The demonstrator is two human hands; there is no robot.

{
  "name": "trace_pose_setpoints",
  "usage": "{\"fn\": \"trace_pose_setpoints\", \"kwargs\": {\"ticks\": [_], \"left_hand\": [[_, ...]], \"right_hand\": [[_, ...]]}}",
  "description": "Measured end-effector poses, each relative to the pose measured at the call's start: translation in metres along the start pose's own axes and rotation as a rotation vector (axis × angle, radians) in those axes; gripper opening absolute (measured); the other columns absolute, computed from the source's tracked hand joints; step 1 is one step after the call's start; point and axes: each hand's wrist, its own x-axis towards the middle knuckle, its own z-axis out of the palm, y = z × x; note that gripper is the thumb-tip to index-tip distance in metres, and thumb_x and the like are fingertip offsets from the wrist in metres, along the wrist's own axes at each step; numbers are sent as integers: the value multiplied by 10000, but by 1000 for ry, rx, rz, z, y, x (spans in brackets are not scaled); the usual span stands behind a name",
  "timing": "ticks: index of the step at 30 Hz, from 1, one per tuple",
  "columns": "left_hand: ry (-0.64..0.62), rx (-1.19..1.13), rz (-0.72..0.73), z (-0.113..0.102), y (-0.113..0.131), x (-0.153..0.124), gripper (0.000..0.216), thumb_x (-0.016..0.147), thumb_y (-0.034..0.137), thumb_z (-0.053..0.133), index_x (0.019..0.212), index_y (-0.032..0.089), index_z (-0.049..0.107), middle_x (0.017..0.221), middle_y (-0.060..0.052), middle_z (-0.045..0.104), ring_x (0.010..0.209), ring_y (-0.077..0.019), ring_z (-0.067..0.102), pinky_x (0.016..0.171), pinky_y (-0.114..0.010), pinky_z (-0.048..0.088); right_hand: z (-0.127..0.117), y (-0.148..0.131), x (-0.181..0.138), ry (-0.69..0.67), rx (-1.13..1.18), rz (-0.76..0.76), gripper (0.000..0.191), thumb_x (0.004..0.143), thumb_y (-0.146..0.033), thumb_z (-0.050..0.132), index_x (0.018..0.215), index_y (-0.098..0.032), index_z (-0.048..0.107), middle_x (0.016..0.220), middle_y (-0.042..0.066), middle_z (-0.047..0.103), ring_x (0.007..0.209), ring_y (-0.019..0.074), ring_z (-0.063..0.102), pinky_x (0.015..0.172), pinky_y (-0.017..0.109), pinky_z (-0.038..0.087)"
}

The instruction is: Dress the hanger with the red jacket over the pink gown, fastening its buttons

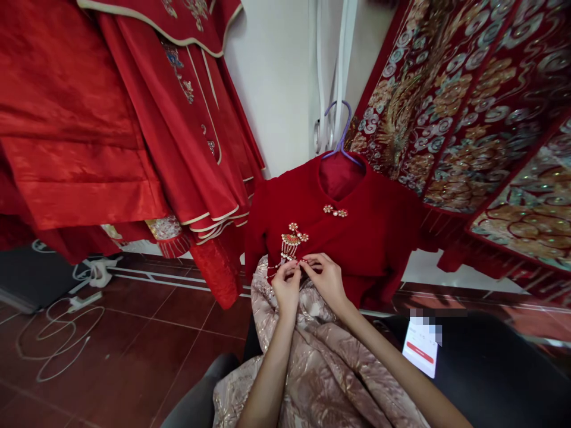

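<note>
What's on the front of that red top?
On the red top: a fan-shaped ornament and, higher up, pearly flowers. Whatever the left hand and right hand cover can't be seen.

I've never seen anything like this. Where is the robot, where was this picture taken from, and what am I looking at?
There is no robot here: you see a person's bare left hand and right hand. The one picture comes from a camera worn on the head, looking forward and down, so the arms reach in from the bottom edge.

In front, a red top hangs on a purple hanger, with a fan-shaped ornament on its front. Both hands' fingertips come together just below that ornament; whatever they pinch is too small to make out.

Shiny patterned cloth spreads below the hands, and a lit phone lies on a dark surface at the right.
</note>
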Motion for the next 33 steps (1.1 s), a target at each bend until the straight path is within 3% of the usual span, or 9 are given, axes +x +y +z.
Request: {"fn": "trace_pose_setpoints", "kwargs": {"ticks": [6,20,27,30,33], "left_hand": [[-30,10,-15,-3,4,3,210,717,219,660,891,112,713,882,-95,738,805,-172,688,786,-301,553],[-90,38,17,-5,-1,6,166,711,225,662,841,139,715,877,-79,727,812,-169,672,773,-295,546],[-102,-151,-149,-3,-9,3,266,720,336,688,894,135,670,925,-92,704,802,-177,680,703,-300,564],[-24,-178,-135,-5,-12,1,264,749,318,667,943,141,634,946,-86,688,804,-163,673,687,-280,558],[109,-113,-31,-12,-13,0,190,802,311,600,906,152,613,911,-68,671,709,-130,637,604,-237,526]], "right_hand": [[3,3,0,5,-5,2,171,857,-316,606,909,-177,692,903,53,652,760,151,657,704,287,595],[6,9,-7,39,19,14,176,876,-332,588,932,-182,663,937,60,622,822,161,653,742,296,601],[8,17,-5,56,26,37,179,876,-346,577,922,-184,636,925,61,631,804,167,650,708,303,595],[6,17,-8,46,45,45,168,872,-321,568,942,-187,640,949,61,628,829,166,647,733,309,591],[0,13,-15,103,43,60,162,871,-283,551,959,-191,650,955,58,623,813,158,632,686,284,578]]}}
